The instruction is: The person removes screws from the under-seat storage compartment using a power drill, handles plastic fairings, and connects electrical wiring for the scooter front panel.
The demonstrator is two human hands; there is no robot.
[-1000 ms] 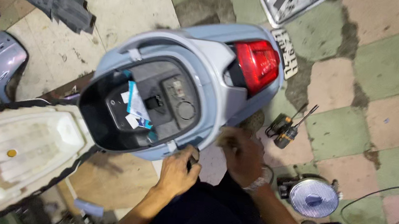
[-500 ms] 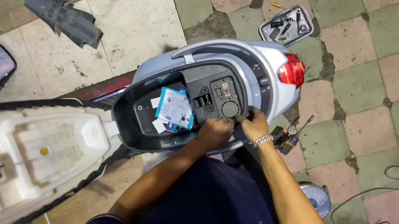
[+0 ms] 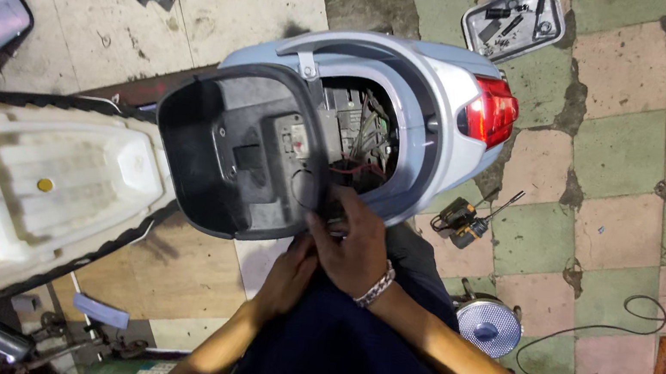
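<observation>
Filling the middle of the view, a pale blue scooter [image 3: 441,98] stands on a tiled floor [image 3: 616,149], its red tail light [image 3: 491,112] pointing right and its white upturned seat [image 3: 29,188] lying open at the left. A black storage tub [image 3: 234,147] sits tilted up out of the body, exposing wiring [image 3: 361,143] in the cavity behind it. At the tub's lower right rim, the right hand [image 3: 355,247], wearing a metal bracelet [image 3: 377,285], closes its fingers around the edge. Just below it the left hand [image 3: 290,272] touches the same rim, but how tightly it grips cannot be told. A metal tray [image 3: 514,20] of small parts lies well apart, beyond the tail.
</observation>
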